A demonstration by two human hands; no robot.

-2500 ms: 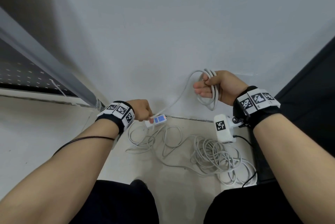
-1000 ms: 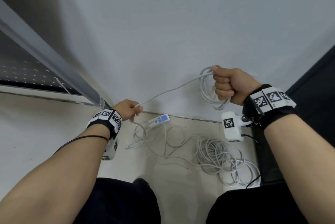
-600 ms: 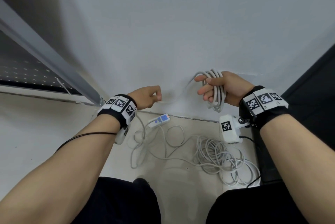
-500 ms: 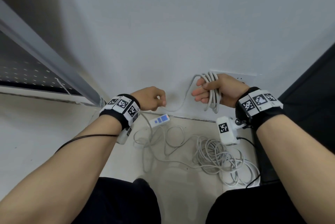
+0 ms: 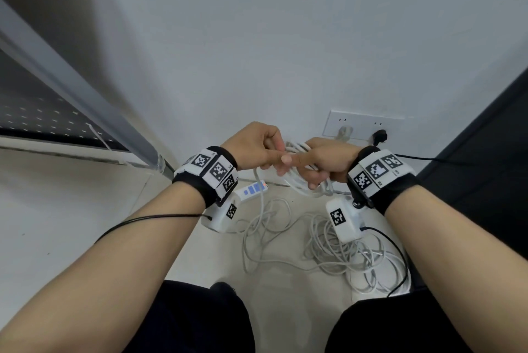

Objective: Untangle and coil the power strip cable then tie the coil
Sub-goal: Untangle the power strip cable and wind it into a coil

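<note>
Both hands meet in front of the wall, right at the centre of the view. The right hand [image 5: 323, 162] has its fingers curled round a small coil [image 5: 300, 181] of white cable, several loops hanging below the palm. The left hand [image 5: 254, 145], at nine o'clock from it and touching, pinches a strand of the same cable [image 5: 258, 181] and brings it up against the coil. So this reads as the coiling step, one more loop going on. Plenty left: down at six o'clock from the hands, a loose tangle [image 5: 337, 247] of cable sprawls on the floor [image 5: 71, 224], and the power strip [image 5: 254, 188] lies at seven o'clock from the hands, its strand trailing down from the left hand. No tying yet. Next, I judge, the right hand must open enough to take the new loop without spilling the rest, then the left slides down for more slack, watching for snags in that heap
</note>
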